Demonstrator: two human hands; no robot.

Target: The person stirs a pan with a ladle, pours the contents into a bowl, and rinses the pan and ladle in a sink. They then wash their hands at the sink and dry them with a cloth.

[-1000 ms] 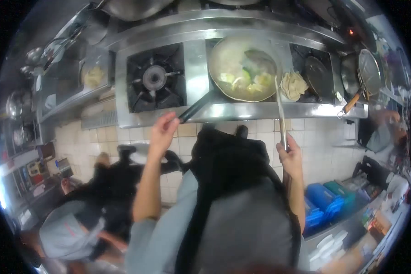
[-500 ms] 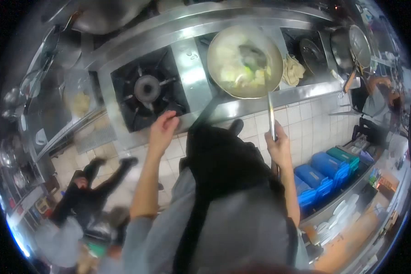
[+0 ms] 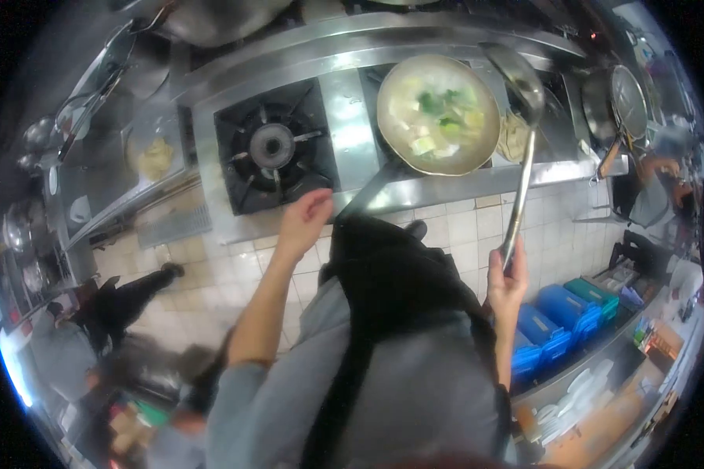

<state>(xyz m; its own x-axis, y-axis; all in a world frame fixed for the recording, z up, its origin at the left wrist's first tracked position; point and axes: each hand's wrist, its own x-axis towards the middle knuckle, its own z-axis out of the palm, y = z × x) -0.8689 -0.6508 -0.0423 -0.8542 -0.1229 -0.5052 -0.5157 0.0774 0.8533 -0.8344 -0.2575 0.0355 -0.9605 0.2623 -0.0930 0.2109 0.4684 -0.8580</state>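
A steel wok (image 3: 386, 125) sits on the right burner, filled with pale broth, green vegetables and light chunks. Its dark handle (image 3: 368, 191) runs down toward me, and my left hand (image 3: 307, 219) is closed around the end of it. My right hand (image 3: 508, 283) grips the long shaft of a metal ladle (image 3: 516, 74). The ladle's bowl hangs outside the wok, just past its right rim and above a crumpled cloth (image 3: 515, 139).
An unlit gas burner (image 3: 272, 145) lies left of the wok. A pan with a wooden handle (image 3: 630, 102) rests at the far right. A tray of yellowish food (image 3: 155, 156) sits on the left counter. Blue crates (image 3: 547, 328) stand at lower right. Another person (image 3: 94, 316) is at lower left.
The ladle has come up out of the wok and swung to the right of its rim. My left hand stays on the wok handle. The person at lower left has shifted.
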